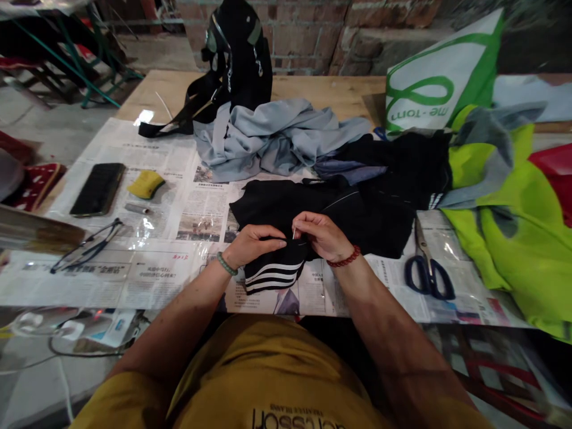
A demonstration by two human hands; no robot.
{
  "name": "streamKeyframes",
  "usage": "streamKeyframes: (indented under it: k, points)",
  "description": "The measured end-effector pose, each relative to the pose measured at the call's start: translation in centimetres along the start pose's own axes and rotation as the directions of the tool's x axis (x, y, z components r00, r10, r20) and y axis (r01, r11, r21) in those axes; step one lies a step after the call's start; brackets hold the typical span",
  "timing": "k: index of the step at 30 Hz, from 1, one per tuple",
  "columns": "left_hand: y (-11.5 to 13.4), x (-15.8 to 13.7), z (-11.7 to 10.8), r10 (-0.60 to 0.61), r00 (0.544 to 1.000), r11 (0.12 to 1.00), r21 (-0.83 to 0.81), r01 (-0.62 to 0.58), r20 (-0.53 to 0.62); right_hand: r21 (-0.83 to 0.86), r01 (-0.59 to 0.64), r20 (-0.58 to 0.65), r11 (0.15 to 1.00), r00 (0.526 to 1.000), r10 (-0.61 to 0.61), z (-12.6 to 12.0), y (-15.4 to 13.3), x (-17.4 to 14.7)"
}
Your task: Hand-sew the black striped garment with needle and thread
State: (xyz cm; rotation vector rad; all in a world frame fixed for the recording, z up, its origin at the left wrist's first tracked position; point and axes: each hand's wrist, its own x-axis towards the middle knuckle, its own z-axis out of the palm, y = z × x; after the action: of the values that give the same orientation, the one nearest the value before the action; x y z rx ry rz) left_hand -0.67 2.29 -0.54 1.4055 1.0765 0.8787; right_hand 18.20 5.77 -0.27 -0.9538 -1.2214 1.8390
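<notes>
My left hand (255,243) pinches the edge of a black garment (379,217), near a part with white stripes (273,275) that hangs toward me. Right beside it, my right hand (325,236) is closed, thumb and forefinger together on a thin, pale needle (294,233) that stands roughly upright at the fabric edge. The two hands almost meet over the cloth. A light thread-like line runs across the garment behind my right hand. To the right of that hand lie scissors with dark blue handles (429,277).
Newspaper (147,262) covers the table. On the left lie a phone (97,189), a yellow sponge (146,184) and glasses (87,245). Behind are grey cloth (277,140), a black backpack (248,53) and a white-green bag (440,83). A neon yellow garment (527,238) is piled right.
</notes>
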Motion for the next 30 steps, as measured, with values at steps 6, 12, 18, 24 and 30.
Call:
streamKeyframes:
  k: [6, 12, 18, 24, 30]
  points:
    - [-0.03, 0.01, -0.03, 0.037, 0.999, 0.999, 0.027, -0.038, 0.005, -0.021, 0.002, 0.027, 1.0, 1.0, -0.001, -0.01, 0.07, 0.02]
    - [-0.14, 0.03, 0.03, 0.091, 0.996, 0.991, 0.099, -0.091, 0.012, -0.068, -0.006, 0.033, 0.998, 0.999, 0.008, -0.08, 0.07, 0.05]
    - [0.07, -0.11, 0.37, 0.159, 0.987, 0.974, 0.164, -0.158, 0.005, -0.119, 0.0, 0.045, 0.993, 0.999, 0.005, -0.18, 0.24, 0.2]
    - [0.22, -0.26, 0.57, 0.191, 0.982, 0.962, 0.198, -0.186, -0.005, -0.306, 0.073, 0.014, 0.949, 0.997, -0.072, 0.25, 0.57, 0.34]
    - [0.37, -0.35, 0.72, 0.247, 0.969, 0.936, 0.262, -0.235, -0.011, -0.374, 0.109, 0.04, 0.921, 0.994, -0.102, 0.49, 0.62, 0.3]
